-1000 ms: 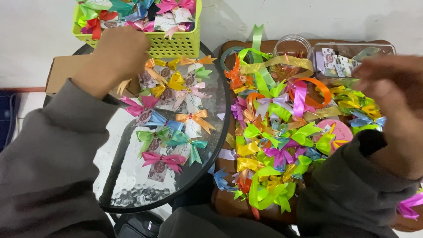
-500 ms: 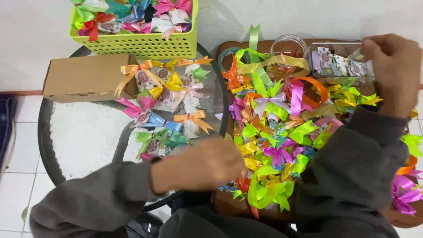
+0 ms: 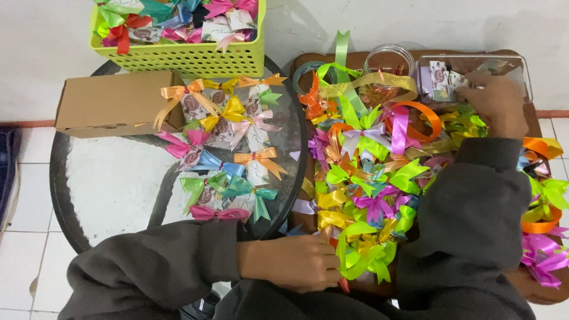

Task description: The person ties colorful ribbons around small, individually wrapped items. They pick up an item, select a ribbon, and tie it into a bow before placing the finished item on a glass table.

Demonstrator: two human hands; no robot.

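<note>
My left hand rests low at the near edge of a big pile of ribbon bows, its fingers curled against a lime-green bow. My right hand reaches into a clear plastic box of small printed packets at the far right, with its fingertips hidden among them. Finished packets with bows lie spread on the round glass table.
A lime-green basket full of bowed packets stands at the back. A brown cardboard box lies on the glass table's left. A clear round jar sits behind the pile. More bows spill off to the right of the wooden table.
My left hand came from the basket area down to the near edge of the ribbon pile. My right hand moved up to the clear box and stays there.
</note>
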